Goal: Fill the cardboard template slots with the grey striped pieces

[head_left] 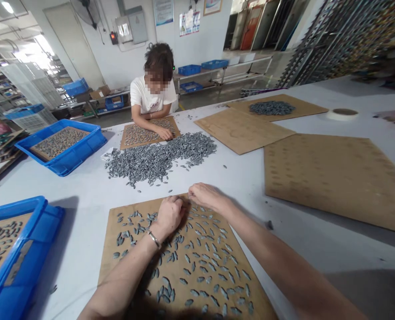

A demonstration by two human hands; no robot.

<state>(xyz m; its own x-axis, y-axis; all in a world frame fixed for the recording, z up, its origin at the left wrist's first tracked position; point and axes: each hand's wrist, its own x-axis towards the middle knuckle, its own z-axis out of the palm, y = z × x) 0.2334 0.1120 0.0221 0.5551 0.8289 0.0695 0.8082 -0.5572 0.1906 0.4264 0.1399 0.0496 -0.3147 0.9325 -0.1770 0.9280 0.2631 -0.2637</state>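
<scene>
A brown slotted board [124, 266] lies in front of me, dotted with several small grey oval pieces [200, 258]. My left hand [169, 215] rests knuckles-up on the board's far part, fingers curled under; what they hold is hidden. My right hand [205, 194] sits at the board's far edge, fingers bent down and closed onto the surface. Beyond both hands spreads a big loose heap of the same grey pieces [160, 158].
A seated person [153, 95] works across the table at another board [140, 133]. Blue crates [67, 160] [20, 266] with filled boards stand at left. Bare boards [337, 178] [244, 129] lie at right, one [304, 106] carrying a pile, and a tape roll [342, 114].
</scene>
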